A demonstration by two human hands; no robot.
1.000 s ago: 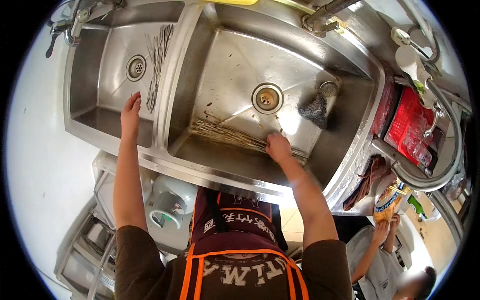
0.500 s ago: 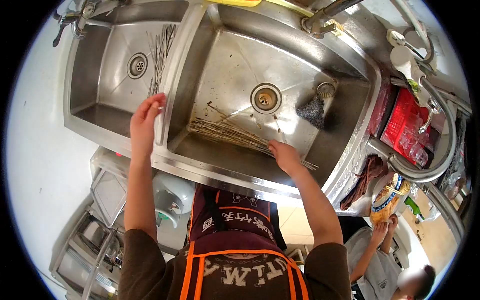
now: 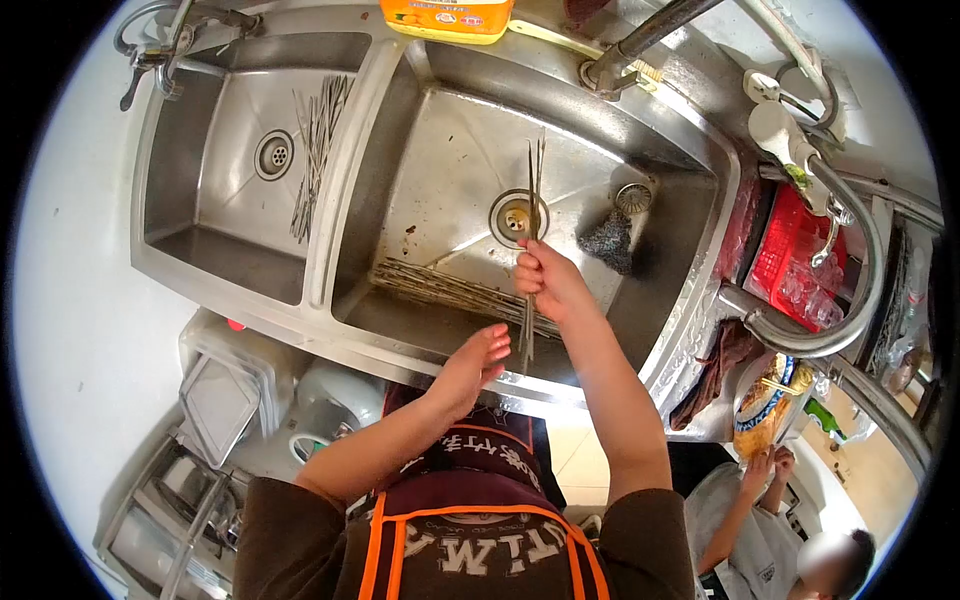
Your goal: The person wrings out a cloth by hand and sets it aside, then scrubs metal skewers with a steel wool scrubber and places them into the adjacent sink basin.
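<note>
My right hand is closed around a few thin skewers, held upright in the view over the drain of the right basin. My left hand is just left of their lower ends, fingers stretched out and holding nothing. A pile of skewers lies along the near side of the right basin, partly behind my right hand. Another bundle of skewers rests in the left basin, against its right side.
A dark scouring pad and a round metal strainer sit at the right basin's far right. The basin divider separates both sinks. A metal faucet pipe overhangs the back. A person is at lower right, hands near a bowl.
My right hand has lifted a few skewers from the pile and turned them upright. My left hand has moved from the divider toward the right basin's near edge.
</note>
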